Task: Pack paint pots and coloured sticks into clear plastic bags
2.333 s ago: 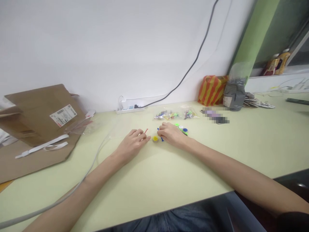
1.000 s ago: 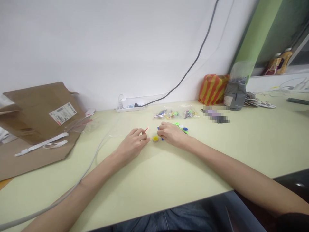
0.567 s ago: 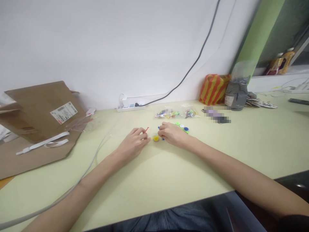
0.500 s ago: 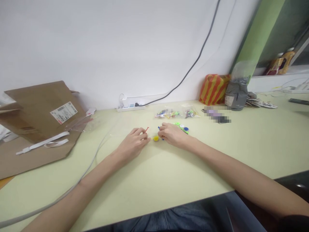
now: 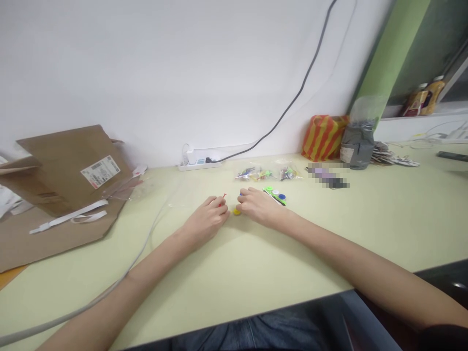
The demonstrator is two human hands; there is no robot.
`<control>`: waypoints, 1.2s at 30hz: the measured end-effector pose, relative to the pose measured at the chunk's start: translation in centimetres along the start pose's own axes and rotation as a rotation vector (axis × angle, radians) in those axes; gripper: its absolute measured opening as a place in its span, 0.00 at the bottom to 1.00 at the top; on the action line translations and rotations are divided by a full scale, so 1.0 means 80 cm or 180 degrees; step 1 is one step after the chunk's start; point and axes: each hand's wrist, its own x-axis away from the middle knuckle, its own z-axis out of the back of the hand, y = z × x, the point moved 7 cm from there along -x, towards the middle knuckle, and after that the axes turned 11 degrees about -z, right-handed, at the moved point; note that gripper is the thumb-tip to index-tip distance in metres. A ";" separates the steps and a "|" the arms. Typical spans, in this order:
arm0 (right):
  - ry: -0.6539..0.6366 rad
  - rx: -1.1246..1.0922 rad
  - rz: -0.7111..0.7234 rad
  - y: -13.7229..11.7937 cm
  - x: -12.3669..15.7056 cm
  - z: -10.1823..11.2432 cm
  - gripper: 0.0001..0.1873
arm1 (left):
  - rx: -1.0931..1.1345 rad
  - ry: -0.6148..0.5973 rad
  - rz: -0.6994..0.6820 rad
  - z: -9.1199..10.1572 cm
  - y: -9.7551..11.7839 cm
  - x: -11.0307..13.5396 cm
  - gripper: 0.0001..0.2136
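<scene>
My left hand rests on the pale green table top with its fingers curled around a thin red plastic stick, whose tip pokes out above the fingertips. My right hand lies close by, its fingers curled over a small blue plastic piece, most of which is hidden. Between the hands sits a yellow round cap, touched or nearly touched by my right fingers. Just past my right hand lies a strip of green, white and blue round caps.
Two clear bags of small coloured parts lie behind the hands, near a white power strip. A pixelated object, a striped orange bag and a grey pouch stand to the right. Brown cardboard lies at left.
My hands have drawn slightly closer together around the yellow cap, and my right fingers now cover part of it. The whole view has shifted a little.
</scene>
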 end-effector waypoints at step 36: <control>0.0916 -0.0469 -0.0588 0.029 0.007 0.004 0.17 | -0.0174 0.0628 0.0629 0.016 -0.029 0.021 0.13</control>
